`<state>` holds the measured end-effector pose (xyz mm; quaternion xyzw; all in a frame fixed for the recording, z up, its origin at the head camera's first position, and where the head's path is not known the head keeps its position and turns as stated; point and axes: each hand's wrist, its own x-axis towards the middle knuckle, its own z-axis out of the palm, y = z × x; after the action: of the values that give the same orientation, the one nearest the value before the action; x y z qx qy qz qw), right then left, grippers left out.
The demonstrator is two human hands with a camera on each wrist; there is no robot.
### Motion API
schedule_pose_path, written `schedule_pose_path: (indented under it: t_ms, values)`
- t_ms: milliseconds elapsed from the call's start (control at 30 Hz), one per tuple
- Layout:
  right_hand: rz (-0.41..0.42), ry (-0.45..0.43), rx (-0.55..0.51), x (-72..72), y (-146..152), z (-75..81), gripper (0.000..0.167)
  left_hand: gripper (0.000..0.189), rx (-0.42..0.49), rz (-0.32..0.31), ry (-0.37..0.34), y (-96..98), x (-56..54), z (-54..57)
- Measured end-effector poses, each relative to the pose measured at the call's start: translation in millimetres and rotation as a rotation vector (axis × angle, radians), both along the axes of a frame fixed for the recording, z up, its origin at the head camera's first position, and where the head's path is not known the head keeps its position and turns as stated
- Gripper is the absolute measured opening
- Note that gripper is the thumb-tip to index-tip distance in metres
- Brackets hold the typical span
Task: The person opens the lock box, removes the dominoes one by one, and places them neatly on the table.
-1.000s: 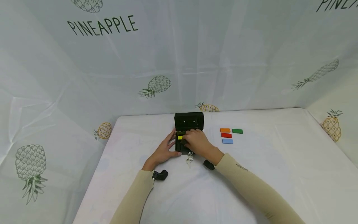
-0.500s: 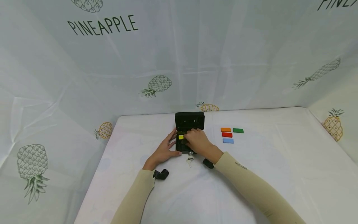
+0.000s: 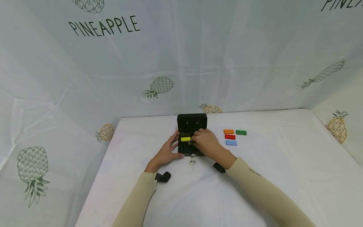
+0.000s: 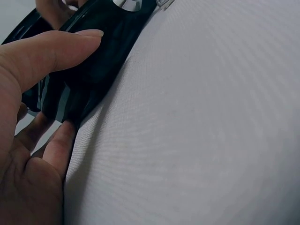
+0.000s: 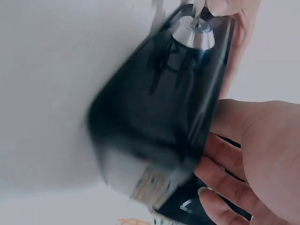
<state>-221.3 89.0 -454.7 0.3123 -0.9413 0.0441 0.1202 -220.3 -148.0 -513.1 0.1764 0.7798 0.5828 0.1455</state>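
A small black cash box (image 3: 187,150) stands on the table with its lid (image 3: 192,118) raised. My left hand (image 3: 164,154) holds its left side; in the left wrist view the thumb (image 4: 70,49) lies across the front corner and fingers reach along the side. Inside the box, at the back left, lies a yellow block (image 3: 185,139). Just right of that block is my right hand (image 3: 208,143), its fingers bent over the box's right side and reaching in. Nothing shows between those fingers in the right wrist view, though some fingertips are hidden.
A key sits in the silver lock (image 5: 193,33) on the box front, and another key (image 3: 191,164) hangs below it. To the right lie an orange block (image 3: 228,131), a green block (image 3: 241,132), a red block (image 3: 230,136) and a blue block (image 3: 231,143).
My right hand has drawn to the right, away from the yellow block, so more of that block shows. The left hand and the box have stayed put.
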Motion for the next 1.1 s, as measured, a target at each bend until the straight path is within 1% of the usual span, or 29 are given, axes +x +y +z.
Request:
schedule_pose_path:
  t_ms: [133, 267, 400, 600, 833, 967, 1100]
  values:
    - [0.010, 0.028, -0.010, 4.3, 13, 2.8, 0.021, 0.117, -0.003, 0.016, -0.011, 1.4, -0.1, -1.9]
    - [0.021, 0.062, -0.029, 7.3, 25, 4.3, 0.020, 0.117, 0.008, 0.022, 0.000, 1.1, 1.1, -1.9]
    - [0.034, 0.104, -0.082, 10.2, 40, 2.9, 0.020, 0.116, 0.013, 0.017, 0.002, 1.3, 1.1, -1.0]
    - [0.058, 0.161, -0.154, 12.6, 64, -0.2, 0.021, 0.116, -0.009, 0.017, -0.007, 1.8, 0.9, 1.4]
    - [0.047, 0.232, -0.195, 13.9, 89, 2.2, 0.022, 0.116, -0.014, 0.017, -0.007, 1.7, 0.4, 2.3]
    - [0.031, 0.256, -0.206, 15.0, 103, 4.1, 0.022, 0.116, -0.018, 0.018, -0.006, 1.9, 1.1, 3.1]
    - [0.017, 0.265, -0.209, 15.7, 116, 3.4, 0.028, 0.116, -0.015, 0.017, -0.009, 1.9, 2.1, 3.0]
